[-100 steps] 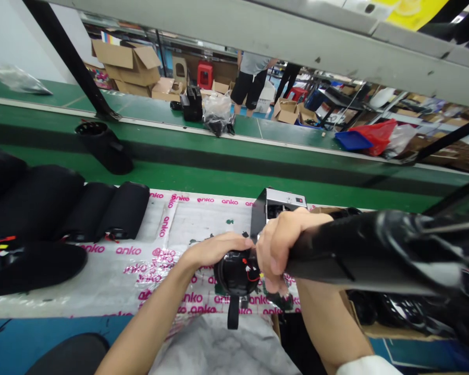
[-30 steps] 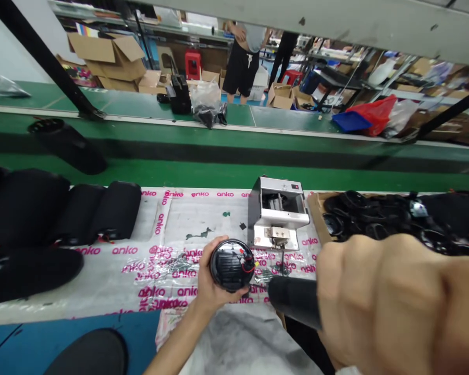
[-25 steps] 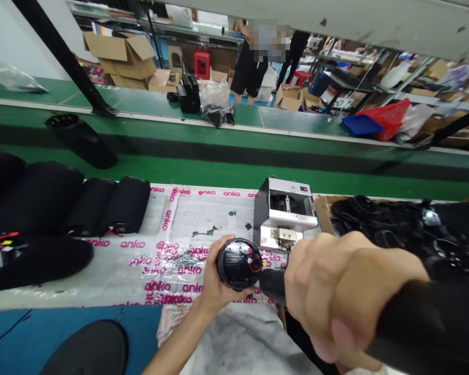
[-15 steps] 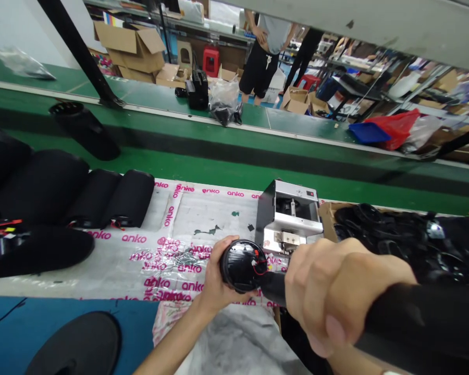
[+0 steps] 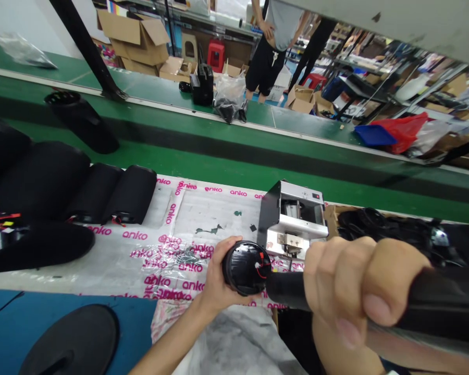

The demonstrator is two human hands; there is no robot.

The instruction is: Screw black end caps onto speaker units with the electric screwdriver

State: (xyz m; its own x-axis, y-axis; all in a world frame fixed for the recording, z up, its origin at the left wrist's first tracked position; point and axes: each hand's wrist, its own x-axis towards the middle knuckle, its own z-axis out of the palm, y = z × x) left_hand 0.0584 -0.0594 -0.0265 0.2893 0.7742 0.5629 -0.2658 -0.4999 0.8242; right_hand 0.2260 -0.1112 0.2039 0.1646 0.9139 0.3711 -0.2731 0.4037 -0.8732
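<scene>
"What's the left grip (image 5: 219, 278) got?"

"A round black casing (image 5: 242, 273), cupped from the side! It's just off the near left corner of the silver machine (image 5: 297, 225), thin red wires (image 5: 262, 264) showing on top."

"And the right grip (image 5: 359, 281)?"

"Clenched round a long black tool (image 5: 285, 289), on the near side of the machine! The tool's end points at the casing; whether they touch, I can't tell from here."

"Further out?"

"A box (image 5: 331, 221) of black parts (image 5: 371, 219), just right of the machine! Well off to the machine's left, black cylinders (image 5: 133, 194) lie side by side on the desk (image 5: 203, 205), bits of red wire at their near ends."

"And beyond the machine?"

"A person (image 5: 262, 75) in dark shorts, standing, hand at the waist!"
</scene>
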